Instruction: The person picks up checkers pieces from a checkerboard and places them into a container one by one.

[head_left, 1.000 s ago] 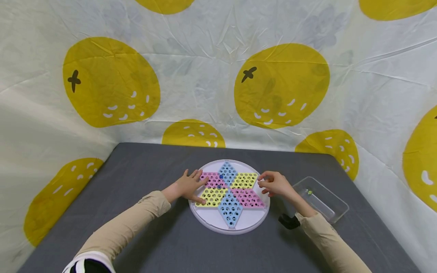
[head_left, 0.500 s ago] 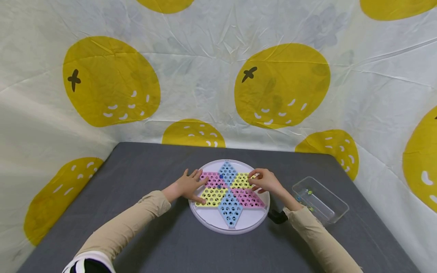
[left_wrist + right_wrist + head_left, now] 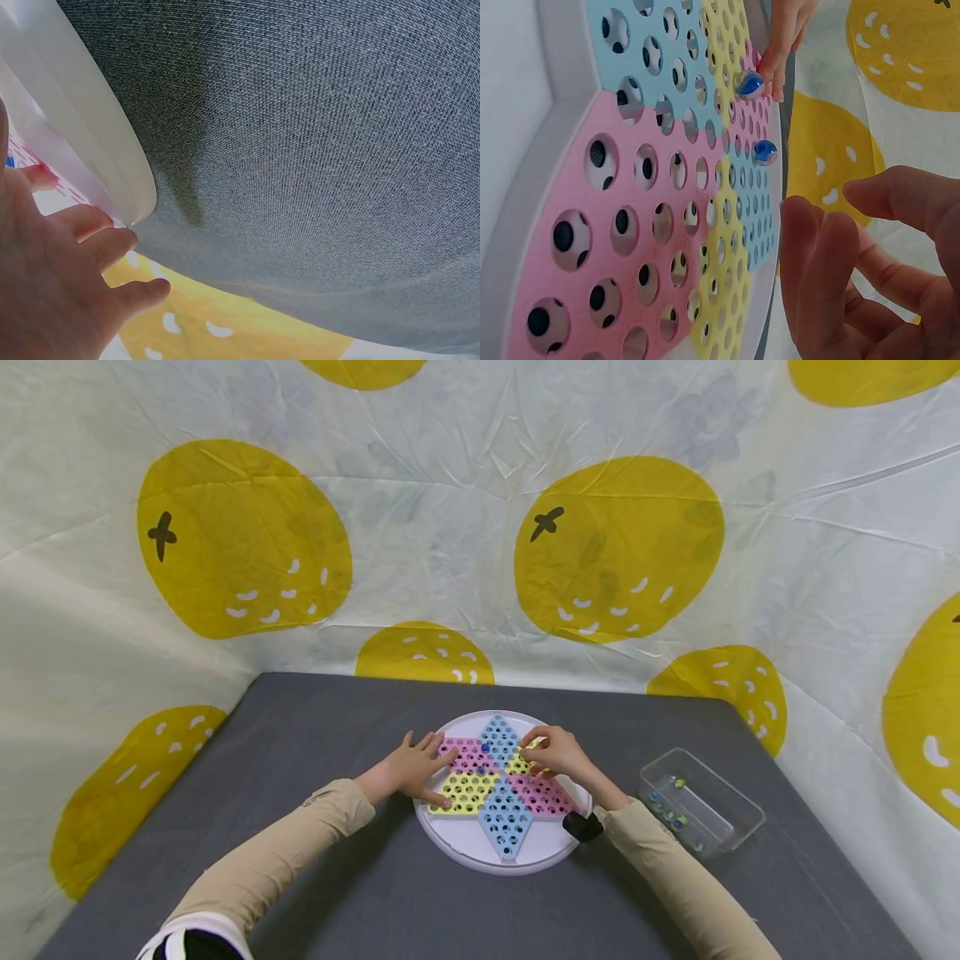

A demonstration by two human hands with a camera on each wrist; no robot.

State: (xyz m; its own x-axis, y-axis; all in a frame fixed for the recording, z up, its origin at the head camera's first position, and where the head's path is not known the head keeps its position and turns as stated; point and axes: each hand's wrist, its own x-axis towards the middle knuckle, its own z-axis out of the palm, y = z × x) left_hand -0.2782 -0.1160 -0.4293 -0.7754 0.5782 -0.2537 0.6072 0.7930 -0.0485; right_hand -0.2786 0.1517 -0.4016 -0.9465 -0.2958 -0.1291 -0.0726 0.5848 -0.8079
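Note:
A round white Chinese checkers board [image 3: 457, 843] lies on the table, with a star of pink, yellow and blue holed sections. Two blue marbles [image 3: 486, 748] sit in its holes, larger in the right wrist view as a near marble [image 3: 765, 152] and a farther marble [image 3: 750, 85]. My left hand [image 3: 412, 770] rests on the board's left edge, fingers spread. Over the yellow section at the upper right, my right hand [image 3: 564, 755] hovers with thumb and fingers bent towards each other. Whether something lies between those fingertips is hidden.
A clear plastic box [image 3: 750, 817] with several marbles [image 3: 678, 821] stands right of the board, beside the right forearm. Grey cloth [image 3: 337, 893] covers the table. A white curtain with yellow fruit prints [image 3: 618, 543] hangs behind it.
My right hand has moved left from the board's right edge to above the yellow section. More marbles in the box have come into sight. The left hand has stayed put.

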